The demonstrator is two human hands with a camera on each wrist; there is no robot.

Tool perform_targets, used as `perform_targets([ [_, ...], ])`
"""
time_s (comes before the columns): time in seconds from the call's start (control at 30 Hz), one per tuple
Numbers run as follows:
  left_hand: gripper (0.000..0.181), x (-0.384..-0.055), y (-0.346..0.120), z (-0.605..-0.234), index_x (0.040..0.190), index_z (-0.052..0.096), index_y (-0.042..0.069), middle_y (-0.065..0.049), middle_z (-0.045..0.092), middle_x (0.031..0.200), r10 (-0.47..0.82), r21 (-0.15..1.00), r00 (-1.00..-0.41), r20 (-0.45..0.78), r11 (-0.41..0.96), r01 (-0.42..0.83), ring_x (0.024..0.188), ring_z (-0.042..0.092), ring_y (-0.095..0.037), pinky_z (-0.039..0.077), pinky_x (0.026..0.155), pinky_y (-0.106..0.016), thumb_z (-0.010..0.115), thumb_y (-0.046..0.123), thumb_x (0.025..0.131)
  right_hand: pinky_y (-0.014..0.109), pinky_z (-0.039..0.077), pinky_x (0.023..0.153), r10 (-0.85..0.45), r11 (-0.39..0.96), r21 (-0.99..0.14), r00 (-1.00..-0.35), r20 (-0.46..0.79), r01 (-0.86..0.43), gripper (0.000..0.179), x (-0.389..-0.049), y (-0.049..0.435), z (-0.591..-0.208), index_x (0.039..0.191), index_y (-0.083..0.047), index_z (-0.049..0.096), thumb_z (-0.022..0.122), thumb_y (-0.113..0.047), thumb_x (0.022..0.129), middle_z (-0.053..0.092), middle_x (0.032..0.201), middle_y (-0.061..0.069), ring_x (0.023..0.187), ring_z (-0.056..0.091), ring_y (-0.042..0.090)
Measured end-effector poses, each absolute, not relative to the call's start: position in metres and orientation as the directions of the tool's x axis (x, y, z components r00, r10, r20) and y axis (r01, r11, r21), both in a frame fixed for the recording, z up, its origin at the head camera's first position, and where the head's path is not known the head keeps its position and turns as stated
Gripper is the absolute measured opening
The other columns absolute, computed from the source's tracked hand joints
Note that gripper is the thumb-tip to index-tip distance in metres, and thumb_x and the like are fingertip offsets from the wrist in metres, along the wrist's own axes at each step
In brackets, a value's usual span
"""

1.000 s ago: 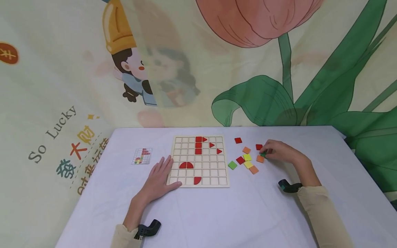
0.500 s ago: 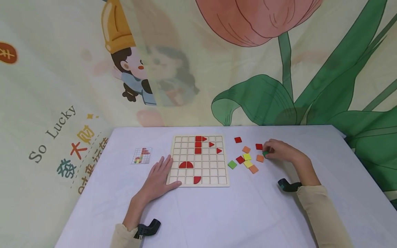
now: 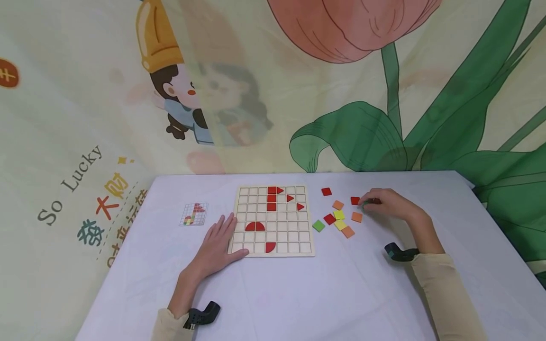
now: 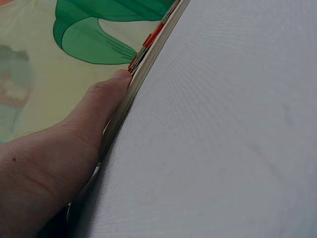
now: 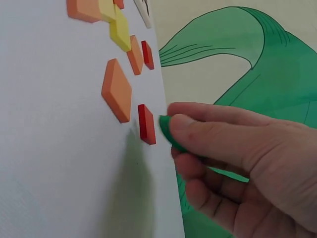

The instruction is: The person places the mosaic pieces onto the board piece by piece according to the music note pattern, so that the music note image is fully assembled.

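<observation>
A pale wooden grid board (image 3: pixel 294 234) lies mid-table, with several red squares, triangles and rounded pieces set in its cells. My left hand (image 3: pixel 216 245) rests on the board's left edge, fingers spread and thumb along the near-left corner. The left wrist view shows the thumb (image 4: pixel 101 101) lying on the rim. My right hand (image 3: pixel 386 203) is to the right of the loose tiles. In the right wrist view, it pinches a green piece with a curved edge (image 5: pixel 170 133) between thumb and fingers, beside a red tile (image 5: pixel 146 125). The fingers partly cover the green piece.
Loose red, orange and yellow tiles (image 3: pixel 339 215) and a light green tile (image 3: pixel 318 226) lie between the board and my right hand. A small pattern card (image 3: pixel 194 214) lies left of the board. A printed cloth backdrop (image 3: pixel 256 161) rises behind the table.
The green piece, at first over the table beside the orange and red tiles, has moved slightly up and right in my right hand's pinch. My left hand stays on the board.
</observation>
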State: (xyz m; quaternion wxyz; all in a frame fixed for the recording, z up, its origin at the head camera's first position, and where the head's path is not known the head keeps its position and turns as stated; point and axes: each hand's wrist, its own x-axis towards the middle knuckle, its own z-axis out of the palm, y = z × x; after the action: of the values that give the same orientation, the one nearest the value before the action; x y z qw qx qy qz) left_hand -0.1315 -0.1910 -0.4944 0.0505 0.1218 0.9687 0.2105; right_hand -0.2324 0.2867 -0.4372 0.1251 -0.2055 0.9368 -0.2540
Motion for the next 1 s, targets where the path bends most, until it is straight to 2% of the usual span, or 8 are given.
perform_targets([
  [0.13, 0.101, -0.133, -0.191, -0.495, 0.155, 0.018, 0.008, -0.009, 0.015, 0.164, 0.258, 0.42, -0.965, -0.041, 0.881, 0.218, 0.153, 0.007, -0.034, 0.012, 0.122, -0.057, 0.064, 0.06, 0.083, 0.04, 0.056, 0.084, -0.412, 0.763, -0.576, -0.907, -0.082, -0.295, 0.023, -0.233, 0.28, -0.433, 0.112, -0.001, 0.067, 0.066, -0.004, 0.089, 0.067, 0.112, 0.018, 0.096, 0.059, 0.027],
  [0.27, 0.1, -0.133, -0.191, -0.495, 0.155, 0.018, 0.008, -0.009, 0.015, 0.164, 0.261, 0.422, -0.965, -0.041, 0.88, 0.22, 0.153, 0.007, -0.034, 0.013, 0.121, -0.057, 0.064, 0.06, 0.083, 0.05, 0.054, 0.092, -0.402, 0.75, -0.586, -0.915, -0.034, -0.308, 0.032, -0.233, 0.272, -0.431, 0.119, 0.002, 0.063, 0.067, -0.002, 0.088, 0.065, 0.118, 0.022, 0.103, 0.062, 0.035],
  [0.37, 0.1, -0.132, -0.191, -0.494, 0.155, 0.019, 0.008, -0.01, 0.015, 0.164, 0.26, 0.427, -0.965, -0.039, 0.877, 0.219, 0.153, 0.007, -0.034, 0.013, 0.121, -0.057, 0.064, 0.06, 0.083, 0.05, 0.053, 0.093, -0.41, 0.737, -0.584, -0.912, 0.017, -0.342, 0.036, -0.232, 0.267, -0.43, 0.122, 0.003, 0.062, 0.068, -0.001, 0.087, 0.066, 0.119, 0.023, 0.106, 0.063, 0.036],
  [0.5, 0.1, -0.132, -0.191, -0.494, 0.155, 0.019, 0.007, -0.01, 0.016, 0.164, 0.258, 0.427, -0.965, -0.038, 0.878, 0.218, 0.153, 0.007, -0.034, 0.013, 0.121, -0.057, 0.064, 0.06, 0.083, 0.043, 0.056, 0.089, -0.425, 0.713, -0.588, -0.903, 0.071, -0.382, 0.035, -0.23, 0.261, -0.429, 0.12, 0.004, 0.064, 0.071, -0.003, 0.085, 0.068, 0.112, 0.02, 0.098, 0.065, 0.031],
  [0.6, 0.1, -0.133, -0.191, -0.494, 0.155, 0.019, 0.008, -0.009, 0.016, 0.164, 0.257, 0.426, -0.966, -0.04, 0.878, 0.216, 0.153, 0.007, -0.034, 0.013, 0.122, -0.057, 0.064, 0.06, 0.083, 0.028, 0.058, 0.081, -0.44, 0.709, -0.585, -0.895, 0.067, -0.393, 0.034, -0.229, 0.255, -0.427, 0.116, 0.003, 0.066, 0.073, -0.005, 0.084, 0.07, 0.103, 0.015, 0.09, 0.064, 0.024],
  [0.7, 0.1, -0.133, -0.191, -0.493, 0.155, 0.019, 0.008, -0.009, 0.015, 0.164, 0.259, 0.428, -0.965, -0.042, 0.878, 0.217, 0.153, 0.007, -0.034, 0.012, 0.121, -0.057, 0.064, 0.06, 0.083, 0.017, 0.053, 0.072, -0.457, 0.709, -0.574, -0.887, 0.069, -0.41, 0.033, -0.228, 0.251, -0.427, 0.113, 0.002, 0.067, 0.075, -0.005, 0.082, 0.066, 0.093, 0.009, 0.083, 0.059, 0.019],
  [0.8, 0.1, -0.132, -0.191, -0.492, 0.155, 0.019, 0.007, -0.01, 0.015, 0.164, 0.259, 0.429, -0.965, -0.045, 0.877, 0.215, 0.153, 0.007, -0.034, 0.012, 0.121, -0.057, 0.064, 0.06, 0.083, 0.016, 0.05, 0.065, -0.464, 0.707, -0.565, -0.882, 0.081, -0.424, 0.031, -0.227, 0.245, -0.429, 0.11, -0.001, 0.069, 0.077, -0.007, 0.081, 0.062, 0.088, 0.005, 0.08, 0.055, 0.017],
  [1.0, 0.099, -0.131, -0.19, -0.492, 0.155, 0.019, 0.007, -0.01, 0.016, 0.164, 0.26, 0.432, -0.965, -0.048, 0.876, 0.214, 0.153, 0.006, -0.034, 0.012, 0.121, -0.058, 0.063, 0.06, 0.083, 0.018, 0.049, 0.06, -0.49, 0.717, -0.526, -0.867, 0.088, -0.458, 0.027, -0.222, 0.23, -0.427, 0.107, -0.003, 0.073, 0.077, -0.01, 0.081, 0.061, 0.093, 0.006, 0.079, 0.052, 0.017],
])
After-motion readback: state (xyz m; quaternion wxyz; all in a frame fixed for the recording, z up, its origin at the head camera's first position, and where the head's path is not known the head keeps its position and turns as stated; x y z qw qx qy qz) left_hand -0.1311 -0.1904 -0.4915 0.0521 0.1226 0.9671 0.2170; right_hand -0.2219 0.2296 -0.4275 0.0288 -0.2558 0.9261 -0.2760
